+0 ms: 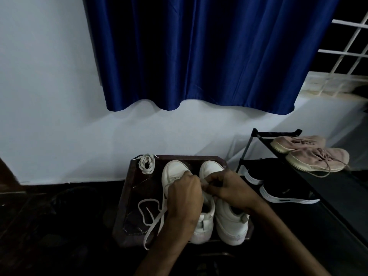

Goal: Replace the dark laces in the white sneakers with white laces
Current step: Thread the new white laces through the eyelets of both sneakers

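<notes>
sneakers (pixel 231 226) on tray (pixel 127 196): a lace (pixel 153 222) is gripped by the curled left hand (pixel 185 194) and, apparently, pinched by the right hand (pixel 225 188). slack is best pulled evenly before each eyelet is threaded.

left sneaker (pixel 175 170) and right sneaker (pixel 231 226) stand side by side, touching, on a stool (pixel 127 196); a coiled lace (pixel 147 163) lies at its far left corner; a loose lace (pixel 153 220) trails left of the sneakers, over the near edge. right of the stool stands a rack (pixel 338 196); an upper pair (pixel 310 154) lies on top, a lower pair (pixel 282 192) on the shelf beneath.
</notes>
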Motion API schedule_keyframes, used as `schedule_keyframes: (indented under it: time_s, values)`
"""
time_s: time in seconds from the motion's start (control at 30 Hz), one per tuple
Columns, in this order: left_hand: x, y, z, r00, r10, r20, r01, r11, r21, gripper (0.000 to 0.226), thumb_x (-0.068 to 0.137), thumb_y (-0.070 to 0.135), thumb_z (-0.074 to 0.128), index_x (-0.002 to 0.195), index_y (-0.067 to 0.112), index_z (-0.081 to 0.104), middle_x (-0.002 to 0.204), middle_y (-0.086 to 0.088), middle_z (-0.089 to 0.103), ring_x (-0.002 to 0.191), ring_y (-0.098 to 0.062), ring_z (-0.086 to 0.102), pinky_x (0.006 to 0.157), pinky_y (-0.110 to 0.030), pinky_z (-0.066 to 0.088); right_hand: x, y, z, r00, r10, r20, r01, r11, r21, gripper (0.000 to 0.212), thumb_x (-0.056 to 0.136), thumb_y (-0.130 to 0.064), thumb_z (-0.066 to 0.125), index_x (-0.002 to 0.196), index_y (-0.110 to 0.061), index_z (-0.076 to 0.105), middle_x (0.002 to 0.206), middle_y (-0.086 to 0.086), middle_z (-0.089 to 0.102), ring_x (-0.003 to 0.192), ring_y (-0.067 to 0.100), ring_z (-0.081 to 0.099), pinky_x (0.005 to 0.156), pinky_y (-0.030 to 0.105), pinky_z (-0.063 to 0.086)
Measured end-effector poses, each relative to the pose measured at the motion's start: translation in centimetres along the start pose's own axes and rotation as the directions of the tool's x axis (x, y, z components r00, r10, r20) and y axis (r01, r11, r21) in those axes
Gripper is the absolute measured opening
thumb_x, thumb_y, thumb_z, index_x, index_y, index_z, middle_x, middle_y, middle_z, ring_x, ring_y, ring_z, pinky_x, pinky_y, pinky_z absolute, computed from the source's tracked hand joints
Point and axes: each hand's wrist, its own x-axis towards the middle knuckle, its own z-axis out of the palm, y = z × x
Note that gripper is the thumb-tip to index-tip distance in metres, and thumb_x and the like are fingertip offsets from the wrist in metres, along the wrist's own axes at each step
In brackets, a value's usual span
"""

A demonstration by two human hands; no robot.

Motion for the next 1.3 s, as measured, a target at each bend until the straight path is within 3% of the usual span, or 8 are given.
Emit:
schedule_keyframes:
  time_s: [0.1,0.23,0.43,0.63,0.87,1.1,1.2,1.3]
  values:
    - [0.4,0.1,-0.2,1.000,0.019,0.019,-0.020,0.998,0.066,0.022,0.101,0.015,0.042,0.106,0.017,0.064,0.111,0.000,0.062,0.101,-0.020,0.064,0.076,-0.029,0.049,-0.2,-0.1,0.2,1.000,-0.014,-0.028,0.012,0.995,-0.097,0.014,0.087,-0.040,0.067,0.089,-0.027,0.074,0.073,-0.010,0.071,0.068,0.000,0.064,0.068,0.027,0.051]
    - [1.4,-1.0,-1.2,0.990,0.096,0.100,-0.108,0.987,0.119,0.022,0.099,0.020,0.045,0.106,0.019,0.065,0.110,-0.003,0.066,0.103,-0.025,0.063,0.075,-0.032,0.044,-0.5,-1.3,0.2,1.000,-0.025,-0.013,0.023,0.988,-0.152,0.012,0.088,-0.035,0.066,0.096,-0.030,0.074,0.079,-0.007,0.073,0.072,0.003,0.066,0.070,0.025,0.051]
    - [4.0,-5.3,-3.4,0.876,0.300,0.379,-0.250,0.952,-0.176,0.021,0.080,0.045,0.070,0.088,0.026,0.073,0.082,0.005,0.061,0.089,-0.015,0.061,0.070,-0.030,0.042,-0.6,-1.8,2.0,0.998,0.065,0.012,-0.066,0.979,0.193,0.022,0.088,0.006,0.054,0.086,-0.007,0.072,0.074,0.008,0.074,0.069,0.018,0.073,0.071,0.040,0.061]
    - [4.6,-7.3,-3.5,0.830,0.411,0.376,-0.342,0.909,-0.240,0.013,0.077,0.042,0.073,0.085,0.033,0.075,0.078,0.013,0.052,0.080,0.001,0.051,0.072,-0.031,0.045,0.2,-2.6,2.1,0.993,0.049,0.105,-0.079,0.949,0.304,0.008,0.091,-0.007,0.064,0.086,-0.007,0.057,0.077,0.013,0.073,0.069,0.027,0.073,0.058,0.035,0.056]
    - [4.1,-6.7,-3.1,0.877,0.395,0.273,-0.332,0.910,-0.250,0.041,0.060,0.067,0.049,0.091,0.048,0.068,0.082,0.009,0.059,0.078,-0.004,0.057,0.070,-0.038,0.047,0.9,-2.0,1.8,0.990,0.047,0.133,-0.095,0.920,0.379,0.008,0.091,-0.005,0.063,0.088,-0.008,0.056,0.075,0.015,0.070,0.066,0.029,0.069,0.051,0.025,0.053]
    - [3.3,-6.9,-2.7,0.928,0.306,0.214,-0.254,0.937,-0.239,0.019,0.072,0.045,0.075,0.087,0.034,0.074,0.088,0.013,0.053,0.082,-0.001,0.054,0.068,-0.028,0.042,0.8,-1.8,2.1,0.997,0.041,0.062,-0.055,0.969,0.240,0.010,0.092,-0.002,0.057,0.085,-0.009,0.055,0.080,0.016,0.072,0.071,0.029,0.072,0.057,0.030,0.056]
    - [2.5,-7.0,-2.1,0.943,0.281,0.178,-0.242,0.946,-0.216,0.016,0.079,0.032,0.072,0.095,0.031,0.071,0.097,0.014,0.051,0.089,-0.003,0.055,0.069,-0.028,0.044,0.0,-1.5,1.0,0.998,0.010,-0.068,-0.020,0.990,-0.139,0.007,0.085,-0.009,0.056,0.081,-0.015,0.057,0.080,0.007,0.068,0.078,0.030,0.066,0.068,0.040,0.056]
    - [1.9,-7.2,-1.5,0.953,0.278,0.117,-0.242,0.937,-0.253,0.014,0.083,0.027,0.069,0.097,0.030,0.071,0.101,0.015,0.051,0.090,-0.002,0.055,0.072,-0.030,0.048,-0.9,-2.1,0.1,1.000,0.026,-0.003,-0.025,0.892,-0.451,0.010,0.082,-0.020,0.055,0.084,-0.020,0.065,0.092,0.002,0.063,0.088,0.024,0.062,0.075,0.035,0.052]
